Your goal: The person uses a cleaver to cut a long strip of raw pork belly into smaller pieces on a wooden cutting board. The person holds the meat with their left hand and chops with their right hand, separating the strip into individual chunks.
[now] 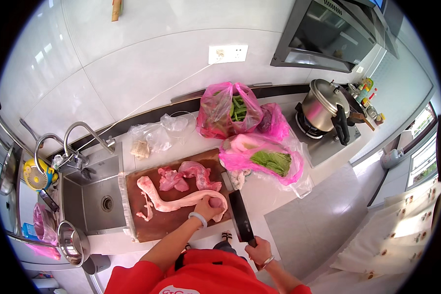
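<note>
On a brown cutting board (147,228) lies a long pale strip of fatty raw meat (161,204), with a small trimmed piece (147,210) beside it and redder chunks (171,179) behind. My left hand (208,209) is closed on the strip’s curled right end; its fingertips are partly hidden. My right hand (258,254) grips the black handle of a dark cleaver (240,215), its blade tilted along the board’s right edge, just right of my left hand.
A steel sink (78,206) and bowl (71,245) stand left. Pink bags of green vegetables (237,110) and cabbage (272,161) sit behind and right of the board, near a pressure cooker (321,105) on the hob. A crumpled clear bag (159,134) lies at the back.
</note>
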Demonstrator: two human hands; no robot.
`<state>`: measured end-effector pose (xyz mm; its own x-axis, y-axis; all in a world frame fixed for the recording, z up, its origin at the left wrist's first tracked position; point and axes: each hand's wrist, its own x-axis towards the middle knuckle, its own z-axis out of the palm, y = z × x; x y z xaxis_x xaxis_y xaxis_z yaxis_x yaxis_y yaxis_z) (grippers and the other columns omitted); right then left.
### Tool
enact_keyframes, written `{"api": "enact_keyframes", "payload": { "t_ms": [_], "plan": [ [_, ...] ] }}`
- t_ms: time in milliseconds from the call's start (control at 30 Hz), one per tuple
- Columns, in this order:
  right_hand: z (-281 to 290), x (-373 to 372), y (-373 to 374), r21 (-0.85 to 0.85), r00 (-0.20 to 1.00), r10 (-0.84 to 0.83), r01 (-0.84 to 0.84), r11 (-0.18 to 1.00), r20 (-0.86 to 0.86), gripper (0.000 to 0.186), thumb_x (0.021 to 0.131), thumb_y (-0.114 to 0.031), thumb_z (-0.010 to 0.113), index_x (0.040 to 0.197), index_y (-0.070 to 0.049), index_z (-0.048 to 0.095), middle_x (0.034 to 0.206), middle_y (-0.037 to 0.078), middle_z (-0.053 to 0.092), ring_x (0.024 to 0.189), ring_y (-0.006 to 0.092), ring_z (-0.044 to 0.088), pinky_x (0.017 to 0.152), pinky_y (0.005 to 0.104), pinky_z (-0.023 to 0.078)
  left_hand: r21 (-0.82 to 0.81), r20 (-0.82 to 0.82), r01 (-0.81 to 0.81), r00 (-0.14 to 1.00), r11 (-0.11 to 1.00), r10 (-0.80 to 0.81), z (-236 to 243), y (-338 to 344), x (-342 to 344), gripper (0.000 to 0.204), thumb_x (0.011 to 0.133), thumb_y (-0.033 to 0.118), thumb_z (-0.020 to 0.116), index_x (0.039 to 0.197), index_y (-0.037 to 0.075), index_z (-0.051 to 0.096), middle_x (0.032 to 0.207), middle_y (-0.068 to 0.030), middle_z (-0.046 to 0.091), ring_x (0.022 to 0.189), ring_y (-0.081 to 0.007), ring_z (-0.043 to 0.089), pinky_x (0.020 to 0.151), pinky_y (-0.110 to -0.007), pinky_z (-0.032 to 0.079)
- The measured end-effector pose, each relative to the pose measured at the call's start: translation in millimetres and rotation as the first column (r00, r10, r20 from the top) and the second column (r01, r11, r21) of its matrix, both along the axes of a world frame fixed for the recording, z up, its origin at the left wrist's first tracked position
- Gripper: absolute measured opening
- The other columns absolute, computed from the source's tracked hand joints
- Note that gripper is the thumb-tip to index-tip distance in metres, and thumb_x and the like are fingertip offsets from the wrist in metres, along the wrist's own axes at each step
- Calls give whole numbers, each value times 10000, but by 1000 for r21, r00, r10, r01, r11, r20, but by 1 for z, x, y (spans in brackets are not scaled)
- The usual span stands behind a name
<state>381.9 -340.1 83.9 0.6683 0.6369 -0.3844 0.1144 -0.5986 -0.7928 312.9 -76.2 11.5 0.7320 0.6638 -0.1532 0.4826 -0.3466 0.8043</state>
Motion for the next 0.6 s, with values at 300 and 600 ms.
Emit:
{"api": "enact_keyframes", "payload": {
  "t_ms": [300, 600],
  "plan": [
    [0, 65, -5, 24, 991, 131, -131, 991, 18, 154, 712, -128, 614, 739, 15, 563, 554, 101, 572, 474, 190, 587, 474, 320, 476, -692, -320, -427, 904, 582, 284, 48, -6, 30, 438, 791, 453, 618, 1030, 87, 637, 686, -68, 572, 455, -166, 489, 368, -312, 385],
    [7, 97, 0, 7, 968, 235, -236, 972, 86, 211, 687, -185, 636, 730, 1, 545, 605, 167, 549, 558, 336, 555, 539, 391, 458, -181, -339, -345, 901, 921, 271, 10, -16, -5, 500, 783, 488, 635, 1070, 78, 624, 750, -120, 604, 650, -279, 597, 660, -401, 509]
  ]
}}
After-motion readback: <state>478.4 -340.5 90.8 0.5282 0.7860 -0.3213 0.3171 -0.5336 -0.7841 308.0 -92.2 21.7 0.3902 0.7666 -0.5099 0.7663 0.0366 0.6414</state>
